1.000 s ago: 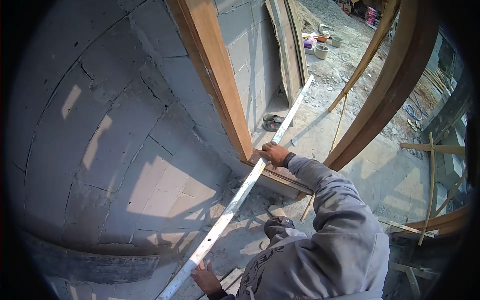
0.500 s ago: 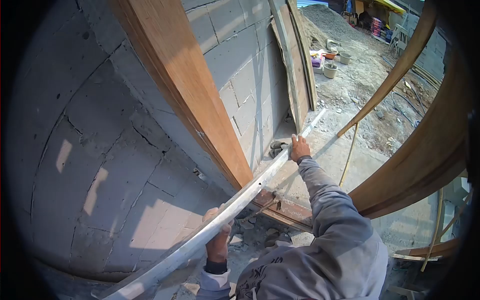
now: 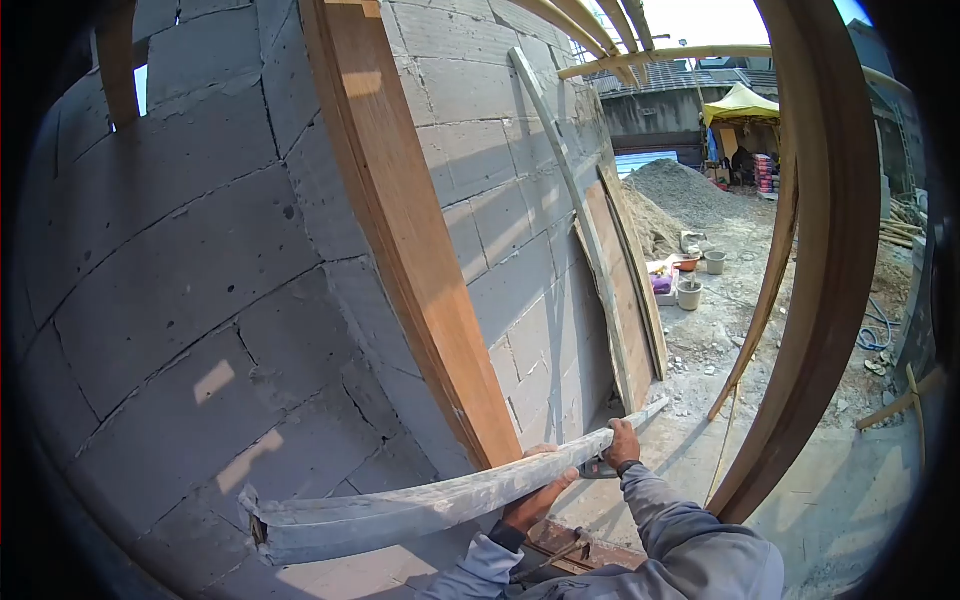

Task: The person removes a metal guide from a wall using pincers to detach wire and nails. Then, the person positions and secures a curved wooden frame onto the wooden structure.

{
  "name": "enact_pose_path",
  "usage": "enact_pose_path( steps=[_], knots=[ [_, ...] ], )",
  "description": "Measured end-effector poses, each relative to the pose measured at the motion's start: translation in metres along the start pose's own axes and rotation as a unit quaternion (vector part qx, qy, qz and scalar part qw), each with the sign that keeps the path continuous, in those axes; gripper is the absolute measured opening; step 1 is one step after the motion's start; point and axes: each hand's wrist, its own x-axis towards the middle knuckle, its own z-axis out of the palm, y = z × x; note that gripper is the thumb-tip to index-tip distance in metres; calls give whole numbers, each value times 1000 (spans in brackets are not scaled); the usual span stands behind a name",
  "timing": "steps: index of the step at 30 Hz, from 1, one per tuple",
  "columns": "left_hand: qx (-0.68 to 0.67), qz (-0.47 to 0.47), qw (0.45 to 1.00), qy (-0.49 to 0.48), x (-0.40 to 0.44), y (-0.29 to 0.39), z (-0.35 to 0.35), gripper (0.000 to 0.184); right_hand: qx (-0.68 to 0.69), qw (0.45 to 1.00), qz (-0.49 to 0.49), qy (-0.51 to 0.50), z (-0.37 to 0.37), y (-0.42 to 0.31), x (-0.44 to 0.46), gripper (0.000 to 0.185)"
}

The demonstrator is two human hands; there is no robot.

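A long, hollow metal straightedge bar (image 3: 400, 515), smeared with pale mortar, runs across the lower view. Its open end is at the left and its far end points toward the yard. My left hand (image 3: 538, 503) grips it near the middle from underneath, with fingertips showing over the top. Farther along, my right hand (image 3: 624, 445) is wrapped round the bar. Just beyond the bar stands a wooden door frame post (image 3: 420, 240) against the block wall (image 3: 190, 270). Below my hands a hammer (image 3: 575, 546) lies on the frame's wooden sill.
A second wooden post (image 3: 825, 250) rises at the right. Boards (image 3: 605, 290) lean on the far wall. Out in the yard are buckets (image 3: 689, 295), a gravel heap (image 3: 680, 190), a yellow canopy (image 3: 740, 103) and a blue hose (image 3: 876, 328). Bamboo poles (image 3: 665, 55) cross overhead.
The view has tilted up. The bar has swung from a steep slant to nearly level, its near end rising into view. Both hands still grip it.
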Motion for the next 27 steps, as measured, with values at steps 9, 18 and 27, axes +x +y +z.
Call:
enact_pose_path(
  steps=[9, 18, 27],
  knots=[
    [28, 37, 999, 4, 55, 1, 13, 78, -41, 992, 22, 120, 0, 16, 99, 50],
    [328, 322, 878, 131, 73, 81, -20, 43, 40, 982, 102, 153, -53, -28, 207, 59],
    [599, 305, 667, 322, 107, 65, -70, 47, 14, 989, 82, 126, -120, -142, 343, 54]
  ],
)
